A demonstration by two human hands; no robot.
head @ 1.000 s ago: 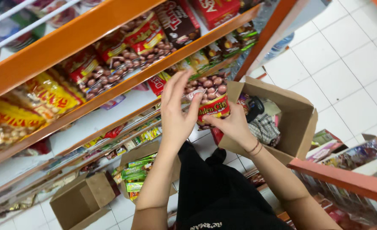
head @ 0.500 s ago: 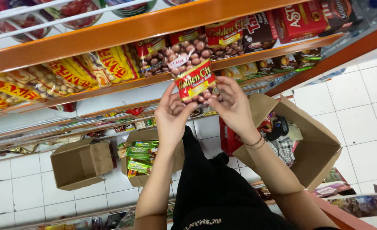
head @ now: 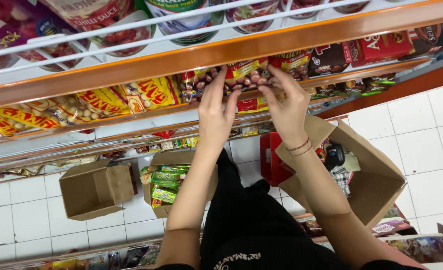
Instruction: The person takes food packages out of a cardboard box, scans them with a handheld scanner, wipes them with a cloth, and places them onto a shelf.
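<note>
The packet of coated peanuts (head: pixel 245 75) sits at the front edge of the orange-trimmed shelf (head: pixel 231 50), among other snack bags, and I have it pinched from both sides. My left hand (head: pixel 216 107) grips its left edge with the fingers curled up onto the packet, and my right hand (head: pixel 285 102) closes on its right edge, thumb and fingertips pressed against the wrapper; thin bracelets (head: pixel 299 147) circle that wrist. To the left on the same shelf lie yellow bags of nuts (head: pixel 131 97) with red lettering, and to the right stand dark brown packets (head: pixel 329 59) and a red box (head: pixel 384 46). Above, behind white wire rails, I see the bottoms of tins and jars (head: pixel 181 15). Down on the white tiled floor (head: pixel 421 135), an open cardboard box (head: pixel 376 175) stands at my right with a few things inside. Near my left leg is a carton of green packets (head: pixel 165 182), and further left an open brown carton (head: pixel 94 189) lies tipped on its side. My black trousers (head: pixel 254 220) fill the near middle.
</note>
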